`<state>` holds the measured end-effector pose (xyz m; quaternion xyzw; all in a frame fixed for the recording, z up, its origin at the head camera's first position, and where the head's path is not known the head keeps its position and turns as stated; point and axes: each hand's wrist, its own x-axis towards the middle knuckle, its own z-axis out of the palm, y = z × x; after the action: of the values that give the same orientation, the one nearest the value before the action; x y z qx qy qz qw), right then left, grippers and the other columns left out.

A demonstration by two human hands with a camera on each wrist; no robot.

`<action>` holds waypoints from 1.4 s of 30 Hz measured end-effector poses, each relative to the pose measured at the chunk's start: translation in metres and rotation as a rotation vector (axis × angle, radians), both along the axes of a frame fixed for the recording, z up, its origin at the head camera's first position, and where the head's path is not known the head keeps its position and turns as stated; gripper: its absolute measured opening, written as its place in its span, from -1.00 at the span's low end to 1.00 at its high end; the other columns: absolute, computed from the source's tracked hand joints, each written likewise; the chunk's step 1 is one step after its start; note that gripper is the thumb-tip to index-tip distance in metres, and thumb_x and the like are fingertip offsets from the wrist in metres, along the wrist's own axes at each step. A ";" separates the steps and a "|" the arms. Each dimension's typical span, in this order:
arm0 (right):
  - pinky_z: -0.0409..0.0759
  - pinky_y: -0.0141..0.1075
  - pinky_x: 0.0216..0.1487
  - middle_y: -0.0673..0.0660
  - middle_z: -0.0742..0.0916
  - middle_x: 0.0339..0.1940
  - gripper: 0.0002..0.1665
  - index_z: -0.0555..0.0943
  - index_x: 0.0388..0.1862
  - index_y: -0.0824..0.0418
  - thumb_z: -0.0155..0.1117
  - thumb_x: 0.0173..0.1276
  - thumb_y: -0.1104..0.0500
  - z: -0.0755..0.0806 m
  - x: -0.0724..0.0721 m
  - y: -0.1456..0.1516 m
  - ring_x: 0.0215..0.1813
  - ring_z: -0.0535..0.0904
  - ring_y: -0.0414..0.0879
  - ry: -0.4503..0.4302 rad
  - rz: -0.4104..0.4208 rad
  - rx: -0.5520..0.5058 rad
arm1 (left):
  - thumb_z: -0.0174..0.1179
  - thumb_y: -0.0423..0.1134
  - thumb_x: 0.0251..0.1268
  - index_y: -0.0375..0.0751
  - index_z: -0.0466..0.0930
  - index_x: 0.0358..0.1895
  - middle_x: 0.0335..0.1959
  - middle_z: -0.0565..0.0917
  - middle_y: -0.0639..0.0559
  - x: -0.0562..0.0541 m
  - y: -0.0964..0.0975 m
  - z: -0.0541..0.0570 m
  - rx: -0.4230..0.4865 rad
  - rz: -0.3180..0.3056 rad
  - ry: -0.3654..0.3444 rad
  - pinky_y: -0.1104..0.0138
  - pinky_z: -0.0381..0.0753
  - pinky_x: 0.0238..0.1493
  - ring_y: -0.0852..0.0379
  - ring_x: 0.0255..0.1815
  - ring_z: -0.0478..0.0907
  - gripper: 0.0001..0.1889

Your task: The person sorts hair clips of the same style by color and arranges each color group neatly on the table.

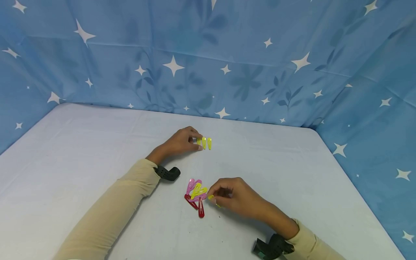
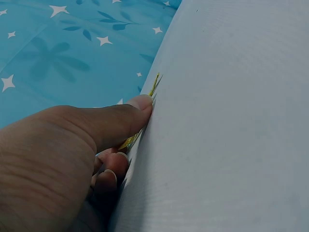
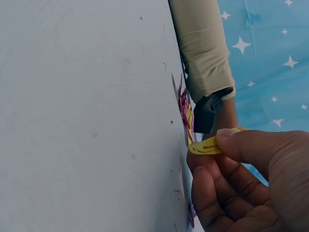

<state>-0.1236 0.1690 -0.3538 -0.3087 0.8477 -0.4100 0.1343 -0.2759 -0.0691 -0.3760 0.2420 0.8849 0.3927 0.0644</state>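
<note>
Toward the back of the table, three yellow snap hair clips stand in a short row, among them a middle clip [image 1: 204, 143] and a right-hand clip [image 1: 209, 143]. My left hand [image 1: 182, 141] has thumb and fingertips around the leftmost yellow hair clip [image 1: 199, 141], which they partly cover. Nearer the front, my right hand [image 1: 238, 198] pinches a yellow hair clip [image 3: 206, 146] between thumb and forefinger. Just left of it lies a loose pile with pink clips [image 1: 189, 186], yellow clips [image 1: 199, 190] and red clips [image 1: 201, 209].
White cloth [image 1: 130, 224] covers the table. A blue curtain with white stars [image 1: 195, 43] hangs behind and at the sides. Dark wrist mounts [image 1: 168, 174] sit on both wrists, over beige sleeves [image 1: 110, 209].
</note>
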 end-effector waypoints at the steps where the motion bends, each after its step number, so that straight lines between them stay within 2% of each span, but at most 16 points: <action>1: 0.60 -0.40 -0.28 -0.10 0.75 -0.29 -0.80 0.72 -0.20 0.03 0.40 0.26 0.30 0.000 0.000 0.000 -0.33 0.55 -0.25 -0.005 -0.013 -0.002 | 0.33 -0.16 0.25 -0.22 0.58 0.25 0.18 0.52 -0.13 0.000 0.000 -0.001 -0.003 0.001 0.001 0.27 0.46 -0.06 0.05 -0.09 0.47 -0.50; 9: 0.65 -0.36 -0.15 -0.05 0.74 -0.25 -0.86 0.68 -0.23 0.09 0.39 0.28 0.29 0.001 -0.003 0.001 -0.23 0.61 -0.18 -0.041 -0.081 -0.026 | 0.33 -0.15 0.26 -0.22 0.58 0.25 0.18 0.52 -0.13 0.000 0.000 -0.001 -0.014 0.007 0.004 0.25 0.47 -0.04 0.04 -0.08 0.48 -0.50; 18: 0.63 -0.38 -0.19 0.00 0.73 -0.30 -0.92 0.68 -0.23 0.11 0.35 0.33 0.26 -0.002 -0.011 0.010 -0.28 0.61 -0.16 -0.029 -0.165 -0.050 | 0.33 -0.16 0.25 -0.22 0.57 0.27 0.19 0.51 -0.14 0.002 0.002 -0.002 -0.021 -0.004 -0.006 0.27 0.46 -0.06 0.04 -0.09 0.47 -0.49; 26: 0.64 -0.37 -0.24 0.12 0.74 -0.32 -0.88 0.67 -0.17 0.23 0.30 0.32 0.34 -0.002 -0.031 0.016 -0.35 0.63 -0.09 -0.058 -0.223 -0.115 | 0.34 -0.15 0.24 -0.21 0.58 0.26 0.18 0.52 -0.14 -0.001 0.002 -0.001 -0.026 0.006 0.008 0.27 0.46 -0.06 0.05 -0.09 0.47 -0.49; 32: 0.64 -0.33 -0.29 0.17 0.75 -0.34 -0.86 0.67 -0.16 0.27 0.30 0.30 0.36 -0.002 -0.047 0.017 -0.38 0.64 -0.05 -0.044 -0.250 -0.148 | 0.34 -0.15 0.24 -0.21 0.58 0.25 0.18 0.52 -0.14 -0.002 0.002 -0.001 -0.025 0.005 0.014 0.27 0.46 -0.08 0.05 -0.10 0.47 -0.49; 42: 0.64 -0.32 -0.30 0.13 0.74 -0.34 -0.84 0.67 -0.13 0.26 0.34 0.31 0.29 -0.002 -0.063 0.020 -0.36 0.66 -0.04 -0.051 -0.323 -0.142 | 0.32 -0.15 0.26 -0.21 0.58 0.26 0.19 0.51 -0.15 -0.002 0.002 0.000 -0.033 0.000 0.006 0.26 0.46 -0.06 0.04 -0.09 0.46 -0.50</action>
<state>-0.1866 0.1886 -0.3560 -0.1669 0.8515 -0.4926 0.0661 -0.2777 -0.0672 -0.3764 0.2422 0.8915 0.3772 0.0657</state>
